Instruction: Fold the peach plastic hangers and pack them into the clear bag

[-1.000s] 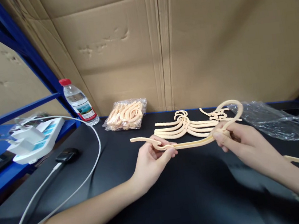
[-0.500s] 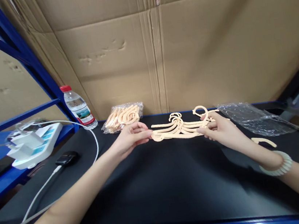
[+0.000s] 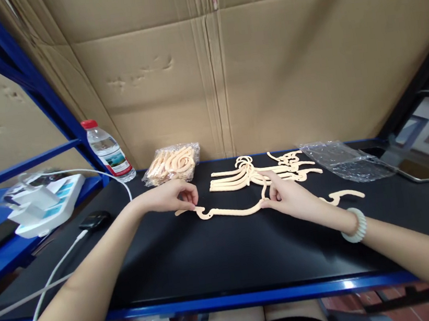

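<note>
My left hand (image 3: 177, 194) pinches the left end of a beige plastic hanger (image 3: 237, 211), where a small curved piece sticks out past my fingertips. My right hand (image 3: 286, 193) is closed on the same hanger near its middle, below the upright hook; the fingers cover part of it. Just behind, several similar hangers (image 3: 229, 184) lie stacked with their hooks bunched together. Loose curved beige pieces (image 3: 289, 158) rest to the right of that stack. One more curved piece (image 3: 345, 194) lies beyond my right wrist, partly hidden by it.
At the back stand a clear bag of beige hanger parts (image 3: 171, 163) and a water bottle with a red cap (image 3: 110, 150). A crumpled clear plastic bag (image 3: 345, 162) and a phone (image 3: 417, 170) lie right. White cables, a black adapter (image 3: 95, 220) and a power strip (image 3: 52, 205) occupy the left.
Both hands have come nearer and left, away from the stack, with a hanger between them. The stack of hangers now lies on the table behind. The camera view has shifted slightly.
</note>
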`<act>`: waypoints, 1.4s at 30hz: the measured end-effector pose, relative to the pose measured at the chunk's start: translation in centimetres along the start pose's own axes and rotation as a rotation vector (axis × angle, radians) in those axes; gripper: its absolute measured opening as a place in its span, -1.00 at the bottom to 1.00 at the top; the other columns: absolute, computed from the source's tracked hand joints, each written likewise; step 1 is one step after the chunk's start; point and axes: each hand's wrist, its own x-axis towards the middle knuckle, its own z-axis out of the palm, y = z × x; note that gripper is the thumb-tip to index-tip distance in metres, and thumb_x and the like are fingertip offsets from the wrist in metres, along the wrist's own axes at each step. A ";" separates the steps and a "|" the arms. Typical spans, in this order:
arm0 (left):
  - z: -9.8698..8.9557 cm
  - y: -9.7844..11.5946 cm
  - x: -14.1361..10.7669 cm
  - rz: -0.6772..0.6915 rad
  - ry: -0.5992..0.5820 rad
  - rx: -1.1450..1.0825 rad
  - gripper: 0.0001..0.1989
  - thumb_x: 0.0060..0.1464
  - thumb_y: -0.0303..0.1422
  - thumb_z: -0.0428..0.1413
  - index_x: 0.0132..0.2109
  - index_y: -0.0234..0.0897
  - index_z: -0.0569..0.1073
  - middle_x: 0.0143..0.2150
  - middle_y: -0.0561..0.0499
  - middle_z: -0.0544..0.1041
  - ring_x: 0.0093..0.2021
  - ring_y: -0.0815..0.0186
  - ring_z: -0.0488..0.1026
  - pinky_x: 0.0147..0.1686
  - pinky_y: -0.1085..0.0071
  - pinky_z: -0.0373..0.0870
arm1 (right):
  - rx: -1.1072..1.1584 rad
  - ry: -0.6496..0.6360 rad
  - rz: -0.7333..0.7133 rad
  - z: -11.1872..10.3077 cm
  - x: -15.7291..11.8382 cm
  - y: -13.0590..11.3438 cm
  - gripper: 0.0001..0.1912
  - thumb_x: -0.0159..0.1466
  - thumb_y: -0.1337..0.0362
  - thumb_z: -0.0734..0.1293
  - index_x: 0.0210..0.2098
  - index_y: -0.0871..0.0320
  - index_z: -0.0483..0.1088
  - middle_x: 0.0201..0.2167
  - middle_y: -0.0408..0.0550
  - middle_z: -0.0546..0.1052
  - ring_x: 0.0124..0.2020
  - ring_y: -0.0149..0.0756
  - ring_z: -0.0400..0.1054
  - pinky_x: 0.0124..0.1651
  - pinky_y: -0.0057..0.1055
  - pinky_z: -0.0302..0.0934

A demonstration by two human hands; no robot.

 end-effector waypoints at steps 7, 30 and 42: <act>0.2 -0.2 0.0 -0.035 -0.046 0.061 -0.87 -0.03 -0.29 0.15 -0.38 -0.27 0.49 -0.44 0.04 0.54 -0.38 0.30 0.49 -0.37 0.48 0.36 | -0.131 -0.053 0.037 -0.5 -0.1 -0.7 -0.31 0.20 -0.02 0.37 0.21 0.21 0.21 -0.60 -0.21 0.40 -0.55 -0.28 0.31 -0.52 -0.44 0.02; 0.1 -0.4 0.1 0.120 0.100 0.222 -0.74 0.02 -0.20 0.17 -0.20 -0.28 0.53 -0.29 -0.03 0.56 -0.27 0.25 0.48 -0.26 0.43 0.38 | -0.096 -0.304 0.108 -13.0 -0.5 8.6 -0.65 0.06 0.08 0.39 -0.24 0.18 0.53 -0.50 -0.10 0.48 -0.45 -0.30 0.34 -0.36 -0.38 0.18; 0.8 -0.7 0.4 0.005 -0.043 0.165 -0.86 -0.04 -0.28 0.16 -0.39 -0.27 0.52 -0.43 0.02 0.53 -0.37 0.31 0.44 -0.34 0.47 0.31 | -0.336 -0.469 0.328 -12.2 -1.0 8.8 -0.96 -0.10 0.29 0.41 -0.61 0.12 0.51 -0.63 -0.12 0.46 -0.51 -0.26 0.33 -0.42 -0.37 0.09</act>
